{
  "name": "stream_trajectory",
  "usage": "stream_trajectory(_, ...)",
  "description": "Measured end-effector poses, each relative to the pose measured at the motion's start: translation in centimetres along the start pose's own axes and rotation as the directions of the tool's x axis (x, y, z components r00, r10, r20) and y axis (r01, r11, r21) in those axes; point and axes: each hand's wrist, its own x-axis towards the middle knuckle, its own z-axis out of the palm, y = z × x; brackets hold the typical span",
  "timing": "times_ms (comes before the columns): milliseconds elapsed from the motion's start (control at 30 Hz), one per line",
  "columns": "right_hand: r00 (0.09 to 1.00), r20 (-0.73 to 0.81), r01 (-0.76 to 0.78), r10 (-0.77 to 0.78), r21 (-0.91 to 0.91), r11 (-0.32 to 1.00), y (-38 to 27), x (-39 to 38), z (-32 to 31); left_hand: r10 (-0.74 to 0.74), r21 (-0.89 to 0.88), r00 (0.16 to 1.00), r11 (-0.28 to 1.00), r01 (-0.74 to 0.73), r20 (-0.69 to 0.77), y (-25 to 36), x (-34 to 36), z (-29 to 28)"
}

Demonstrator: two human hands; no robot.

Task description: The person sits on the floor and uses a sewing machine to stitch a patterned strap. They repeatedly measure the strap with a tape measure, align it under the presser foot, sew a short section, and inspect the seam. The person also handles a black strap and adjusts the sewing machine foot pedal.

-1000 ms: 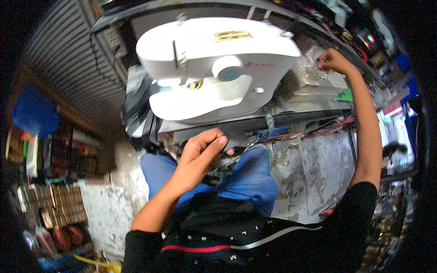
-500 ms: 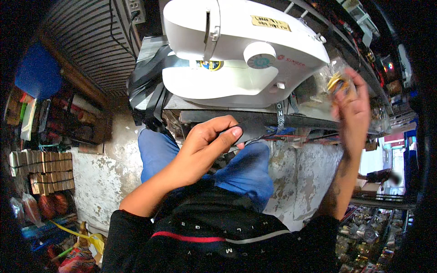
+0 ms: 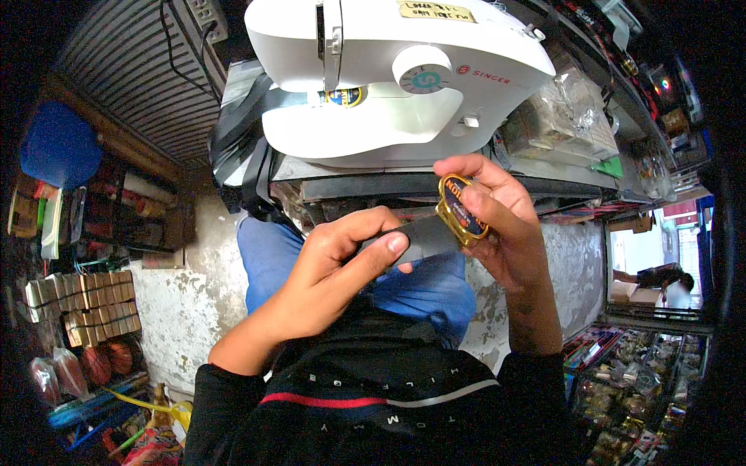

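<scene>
Head view: both hands in front of the lap, near one another, fingers curled; a dark strap spans the gap between them.
Left hand, grip: the left hand (image 3: pixel 350 260) pinches the dark strap (image 3: pixel 426 237) between thumb and bent forefinger, thumb uppermost; remaining fingers folded beneath, mostly hidden.
Right hand, grip: the right hand (image 3: pixel 501 221) pinches an oval buckle (image 3: pixel 458 206), thumb laid across its face, forefinger reaching past its upper rim; other fingers curl behind.
Left arm pose: forearm enters from lower left and slants up to the right; back of the hand faces up.
Right arm pose: forearm rises steeply from lower right; hand tips inward toward the strap.
Buckle: gold rim, dark face with light lettering partly under the thumb; gold-coloured frame on its underside; held tilted, above the lap, at the strap's right end.
Strap: flat, dark grey, smooth; right end meets the buckle's underside. Cannot tell whether it is threaded through.
Sewing machine: white sewing machine (image 3: pixel 357 140) beyond the hands on the surface (image 3: pixel 553 178); a second oval badge (image 3: pixel 344 96) lies beneath its head.
Left of machine: several black straps (image 3: pixel 238 133) hang in a loose bundle over the front edge.
Right of machine: clear plastic bag (image 3: pixel 573 97) lies on pale boxes.
Below: blue jeans (image 3: pixel 268 260) on the wearer's legs, knees apart.
</scene>
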Motion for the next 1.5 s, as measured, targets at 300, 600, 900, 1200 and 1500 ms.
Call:
stream_trajectory(300,0.997,0.035,-0.066,0.063,0.064,0.996,0.1,-0.3,0.0,-0.020,0.005,1.000,1.000,0.020,0.012,0.5,-0.5,0.0)
stream_trajectory(600,0.992,0.102,-0.079,0.073,0.053,0.995,0.5,-0.5,-0.6,0.007,0.029,1.000,1.000,-0.006,-0.009,0.6,-0.7,0.2)
stream_trajectory(900,0.981,0.159,-0.133,0.114,0.115,0.984,0.7,-0.7,-0.9,0.012,-0.004,1.000,1.000,-0.012,-0.025,0.7,-0.9,0.1)
stream_trajectory(1200,0.988,0.151,-0.069,0.039,0.197,0.978,2.1,-0.6,-0.4,0.006,-0.035,1.000,0.999,-0.007,-0.026,0.1,-0.7,0.0)
stream_trajectory(1500,0.986,0.166,-0.060,0.024,0.219,0.974,3.3,-0.5,-0.2,0.014,-0.101,1.000,0.995,-0.014,0.003,0.1,-0.7,-0.3)
